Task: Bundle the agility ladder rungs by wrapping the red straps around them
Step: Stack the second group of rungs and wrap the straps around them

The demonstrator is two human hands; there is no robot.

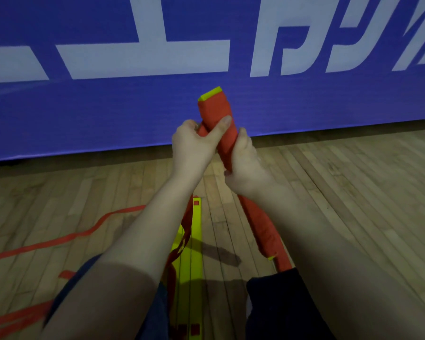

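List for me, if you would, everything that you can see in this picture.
wrapped bundle: one, red strap around yellow rungs, held tilted in front of the banner
loose rungs: number unclear, yellow, flat on the floor between the forearms
loose straps: several lengths, red, trailing over the floor at left
banner: one, blue with white lettering, across the back
floor: one, pale wooden boards, underneath everything
clothing: dark blue, bottom edge
left hand: one, grips the wrapped bundle, thumb across it
right hand: one, grips the wrapped bundle lower down
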